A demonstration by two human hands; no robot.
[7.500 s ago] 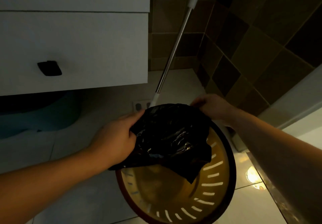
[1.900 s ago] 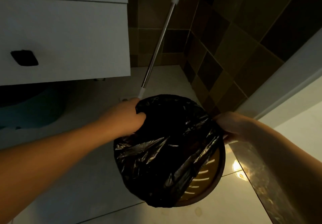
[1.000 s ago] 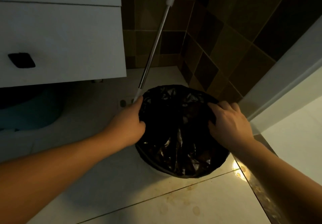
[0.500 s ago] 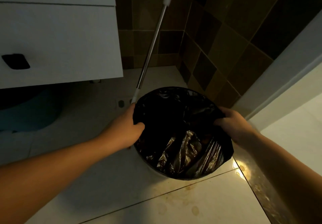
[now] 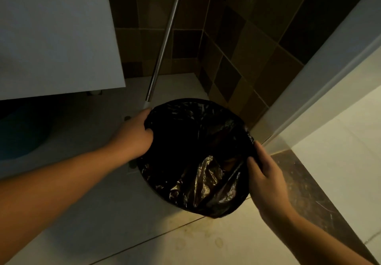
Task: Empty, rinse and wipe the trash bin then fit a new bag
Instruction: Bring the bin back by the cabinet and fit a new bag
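Black bag (image 5: 198,161): thin, soft, slippery film, judged light and easily torn; best taken at its edge; stood on the floor tiles (image 5: 115,223), draped over the bin, which was hidden beneath; contents not discernible; left hand (image 5: 134,135) and right hand (image 5: 266,182) each had fingers curled, gripping the bag's edge.

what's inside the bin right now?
Only the black bag, lining the opening and sagging inward in creases. The left hand and right hand grip its edge on opposite sides. The bin's walls and bottom are covered by the bag and dark; nothing else shows.
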